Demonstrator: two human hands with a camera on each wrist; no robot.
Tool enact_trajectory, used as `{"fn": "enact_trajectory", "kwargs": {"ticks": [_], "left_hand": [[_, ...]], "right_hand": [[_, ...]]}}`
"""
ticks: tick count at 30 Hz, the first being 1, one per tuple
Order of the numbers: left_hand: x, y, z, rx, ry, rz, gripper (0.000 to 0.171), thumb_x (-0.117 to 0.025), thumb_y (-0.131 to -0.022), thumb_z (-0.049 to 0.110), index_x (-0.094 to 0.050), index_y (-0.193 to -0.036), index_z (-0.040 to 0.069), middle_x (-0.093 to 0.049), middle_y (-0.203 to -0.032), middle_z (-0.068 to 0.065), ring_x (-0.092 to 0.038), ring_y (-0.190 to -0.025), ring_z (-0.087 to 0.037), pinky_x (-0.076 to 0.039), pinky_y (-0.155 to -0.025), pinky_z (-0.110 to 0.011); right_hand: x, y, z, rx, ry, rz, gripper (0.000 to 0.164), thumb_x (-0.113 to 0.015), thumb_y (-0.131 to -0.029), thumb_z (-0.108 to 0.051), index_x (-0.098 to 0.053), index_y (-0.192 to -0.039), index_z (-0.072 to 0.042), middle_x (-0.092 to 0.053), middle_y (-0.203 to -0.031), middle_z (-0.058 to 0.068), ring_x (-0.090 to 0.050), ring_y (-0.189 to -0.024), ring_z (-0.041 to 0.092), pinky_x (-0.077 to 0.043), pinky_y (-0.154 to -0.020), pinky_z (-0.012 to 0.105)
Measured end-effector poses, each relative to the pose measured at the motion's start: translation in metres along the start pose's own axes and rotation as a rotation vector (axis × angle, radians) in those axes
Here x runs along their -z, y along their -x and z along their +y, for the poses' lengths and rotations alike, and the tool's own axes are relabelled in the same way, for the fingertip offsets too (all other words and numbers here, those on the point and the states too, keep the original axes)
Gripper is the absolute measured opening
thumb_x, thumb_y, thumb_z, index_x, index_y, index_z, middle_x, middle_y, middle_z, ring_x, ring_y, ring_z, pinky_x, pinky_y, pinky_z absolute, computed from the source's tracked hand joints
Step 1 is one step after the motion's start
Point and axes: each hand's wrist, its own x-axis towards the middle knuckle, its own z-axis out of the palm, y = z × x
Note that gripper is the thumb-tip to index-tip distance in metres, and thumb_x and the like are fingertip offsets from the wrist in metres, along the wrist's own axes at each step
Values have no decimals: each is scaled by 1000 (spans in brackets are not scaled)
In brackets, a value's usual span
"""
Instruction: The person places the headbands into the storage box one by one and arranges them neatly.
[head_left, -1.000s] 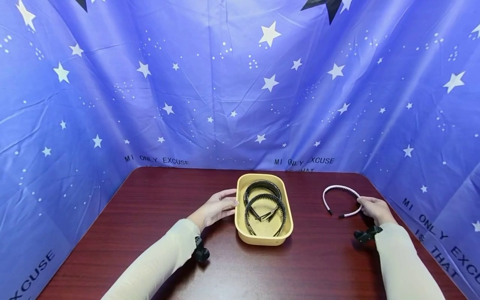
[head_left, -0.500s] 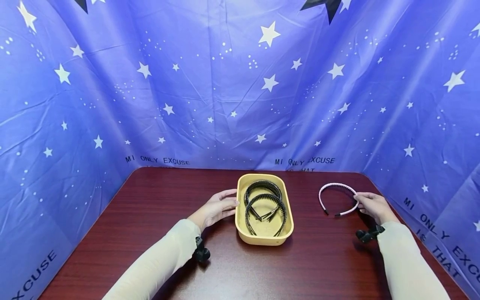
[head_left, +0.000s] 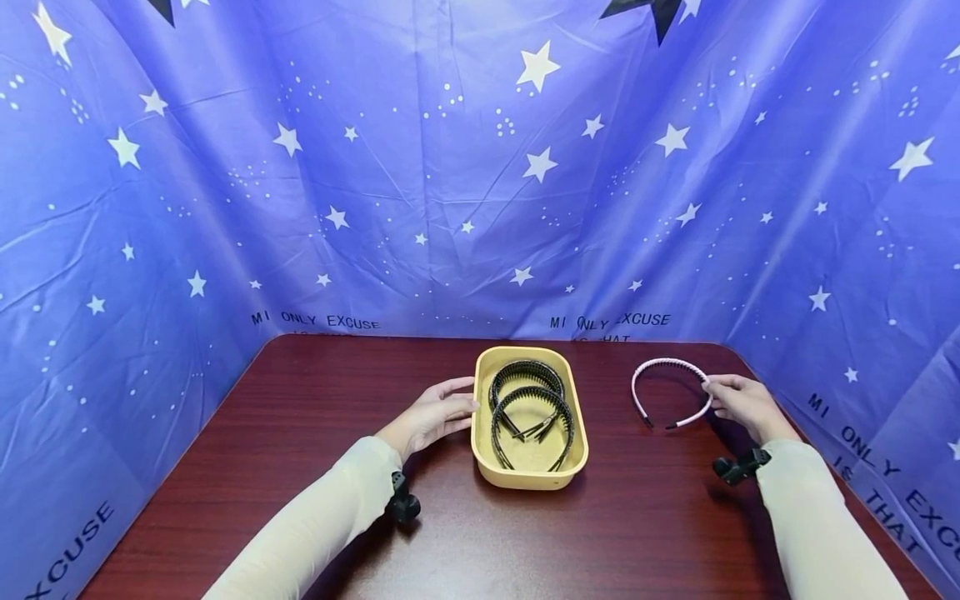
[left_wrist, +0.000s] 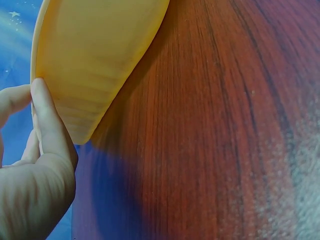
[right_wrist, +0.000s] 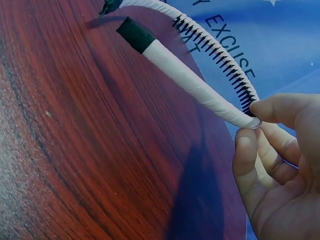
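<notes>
In the right wrist view, the thumb and fingers of my right hand [right_wrist: 275,155] pinch a pale pink headband [right_wrist: 195,87] on one side of its curve. It is wrapped, with black tips and black inner teeth, and is held up with its two ends toward the left. My left hand [head_left: 432,418] rests its nearly straight fingertips at the left rim of a yellow rectangular basin [head_left: 528,481]. Up close, one finger lies along the outer wall [left_wrist: 100,50] by the rim. Several black toothed headbands [head_left: 529,392] lie overlapping inside the basin, their ends crossing.
The dark red wood table [head_left: 337,383] carries the basin near its middle. A blue star-print curtain [head_left: 420,167] closes in the back and both sides. Black cameras [head_left: 738,468] are strapped at both wrists.
My right hand has carried the pink headband a little left and away from me, toward the basin's side of the table. The left hand and the basin stay almost where they were.
</notes>
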Motion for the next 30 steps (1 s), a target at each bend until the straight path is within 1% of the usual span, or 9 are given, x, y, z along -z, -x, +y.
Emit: {"fn": "enact_trajectory", "kwargs": {"ticks": [5, 10, 12, 13, 15, 20, 24, 27, 30], "left_hand": [[-1, 0, -1, -1, -2, 5, 63, -64, -92, -4, -41, -149, 4, -56, -134, -26, -65, -105, -26, -55, -94, -39], [-1, -1, -1, -3, 1, 5, 63, -64, -92, -4, -40, -149, 3, -57, -133, -26, -66, -102, -24, -56, -93, -37], [-1, 0, -1, -4, 0, 6, 63, -64, -92, -4, -40, -150, 3, -57, -132, -26, -66, -102, -24, -56, -93, -37], [-1, 0, -1, -3, 0, 5, 63, -64, -92, -4, -40, -150, 3, -57, -132, -26, -66, -103, -24, -56, -93, -37], [-1, 0, 0, -3, 1, 4, 63, -64, -92, -4, -40, -150, 3, -58, -132, -25, -66, -104, -26, -55, -94, -38], [-1, 1, 1, 0, 2, -2, 62, -63, -93, -4, -40, -150, 3, -57, -133, -26, -65, -106, -26, -55, -94, -38], [-1, 1, 1, 1, 1, -2, 62, -63, -93, -3, -40, -150, 3, -56, -134, -26, -66, -103, -24, -55, -94, -37], [-1, 1, 1, -1, 1, 0, 61, -63, -93, -4, -41, -149, 3, -56, -133, -27, -66, -102, -24, -55, -94, -38], [-1, 0, 0, 0, 3, -3, 62, -63, -93, -4, -40, -150, 3, -56, -134, -27, -66, -105, -26, -55, -95, -39]], "right_hand": [[-3, 0, -3, 33, -26, -23, 49, -57, -102, -18, -44, -130, 20, -63, -88, -9, -59, -75, 3, -56, -67, 22], [-7, -1, -10, 48, -83, -57, 27, -60, -101, -17, -60, -117, 5, -62, -84, -12, -58, -72, 7, -56, -66, 22], [-8, -1, -13, 56, -101, -68, 18, -61, -101, -16, -63, -112, -2, -62, -82, -13, -58, -71, 8, -56, -66, 23], [-8, -1, -15, 63, -106, -71, 17, -61, -100, -16, -62, -111, -2, -62, -82, -13, -59, -71, 8, -56, -66, 23], [-10, -2, -18, 76, -106, -78, 18, -61, -101, -15, -62, -112, 0, -62, -81, -13, -59, -70, 7, -57, -66, 23], [-14, -2, -27, 98, -99, -97, 26, -59, -101, -12, -57, -116, 9, -63, -82, -12, -60, -69, 7, -57, -65, 24], [-17, 0, -34, 121, -101, -112, 22, -60, -100, -10, -58, -115, 7, -64, -81, -12, -60, -70, 7, -57, -64, 23], [-18, 2, -40, 151, -82, -125, 21, -60, -100, -10, -59, -114, 5, -64, -80, -10, -61, -70, 7, -58, -65, 25], [-20, 4, -45, 168, -64, -131, 26, -61, -100, -11, -58, -116, 10, -64, -80, -8, -62, -71, 9, -59, -65, 27]]}}
